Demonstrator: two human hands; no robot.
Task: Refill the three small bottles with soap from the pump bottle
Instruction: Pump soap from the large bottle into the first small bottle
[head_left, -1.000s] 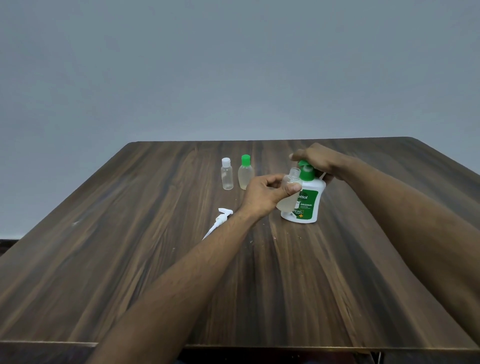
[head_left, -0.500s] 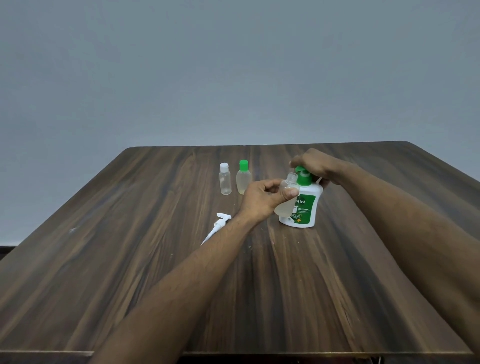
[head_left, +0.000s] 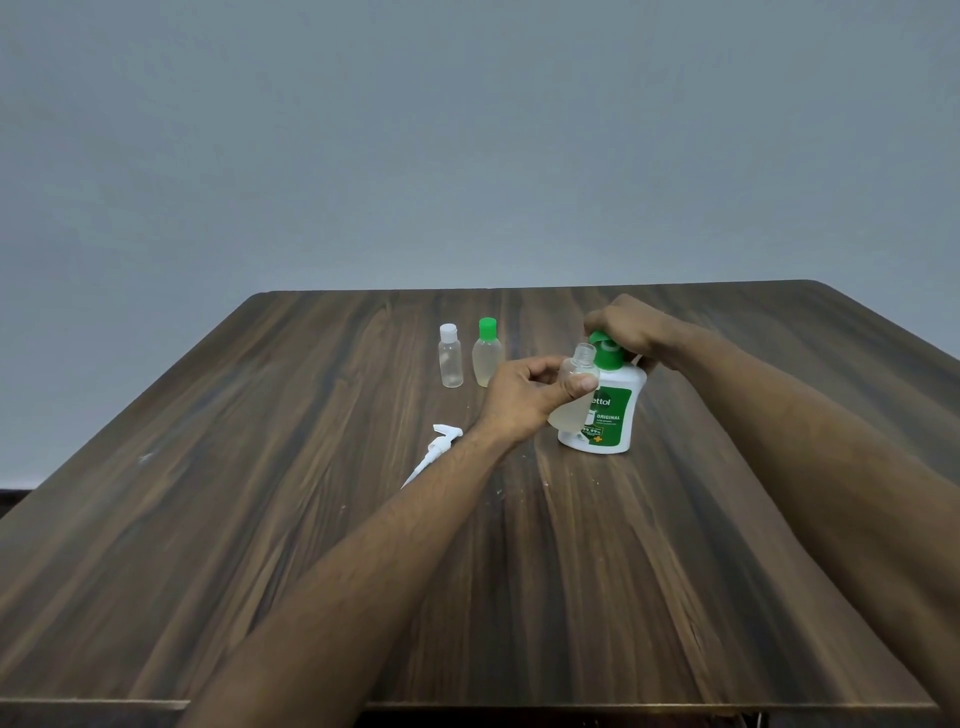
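Clear and uncapped, the small bottle (head_left: 574, 387) sat gripped in the left hand (head_left: 524, 400) beside the pump bottle (head_left: 605, 410) on the desk (head_left: 311, 519). The right hand (head_left: 626, 332) curled over its green pump (probably dispensing); next, the spout needs to meet the bottle's mouth.

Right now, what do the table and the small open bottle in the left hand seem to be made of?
Table: dark wood or wood-look laminate, smooth with low sheen; streaky grain shows. Small open bottle, gripped by the left hand: clear, slightly frosted plastic, probably; pale liquid shows through its wall.
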